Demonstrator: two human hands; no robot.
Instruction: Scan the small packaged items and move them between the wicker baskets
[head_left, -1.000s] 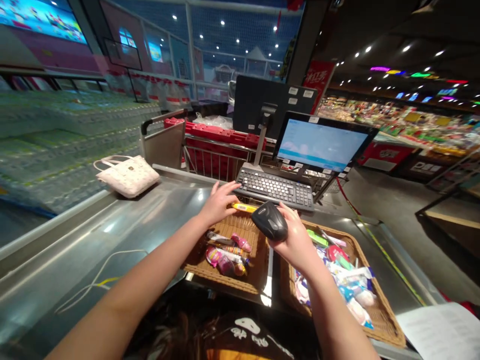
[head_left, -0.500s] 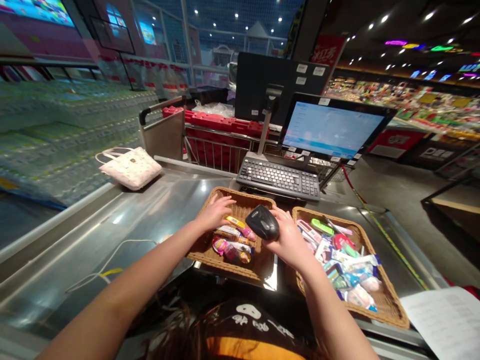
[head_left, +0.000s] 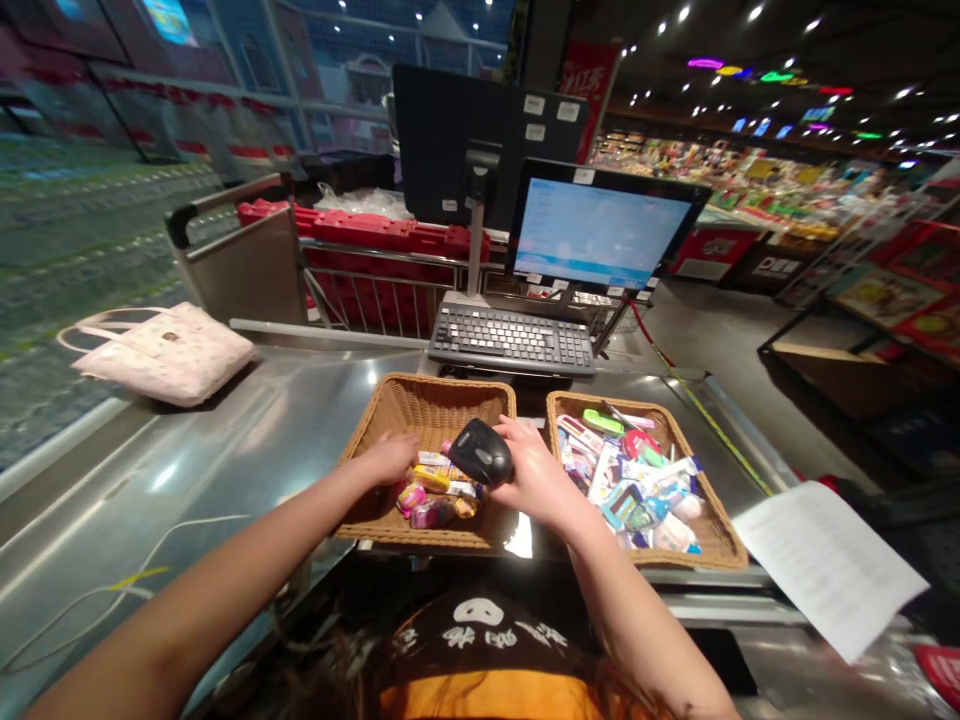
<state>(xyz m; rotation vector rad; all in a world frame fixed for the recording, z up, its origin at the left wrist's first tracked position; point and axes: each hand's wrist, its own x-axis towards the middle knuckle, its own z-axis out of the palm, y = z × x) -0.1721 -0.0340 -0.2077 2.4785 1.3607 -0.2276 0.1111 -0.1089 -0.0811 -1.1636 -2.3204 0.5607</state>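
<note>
My right hand [head_left: 529, 470] is wrapped round a black handheld barcode scanner [head_left: 480, 452], held over the right part of the left wicker basket [head_left: 375, 412]. Inside that basket lie several small wrapped packets [head_left: 433, 478] in yellow, pink and purple, bunched toward the near side. My left hand [head_left: 394, 458] reaches into the basket at their left edge, with its fingers drawn together and curled down. Whatever is between those fingertips, if anything, is hidden. Beside it, a second wicker basket [head_left: 724, 530] holds a heap of small colourful packaged goods [head_left: 637, 480].
A keyboard [head_left: 514, 335] and a lit screen [head_left: 600, 230] stand behind the baskets. At the left of the metal counter [head_left: 300, 400] sits a pale handbag [head_left: 169, 350]. A white cable [head_left: 150, 560] lies on the counter's left, and a paper sheet [head_left: 829, 560] at the right.
My left hand has gone lower into the basket and its spread fingers have drawn together beside the packets. The scanner stays in my right hand. The whole view has turned rightward.
</note>
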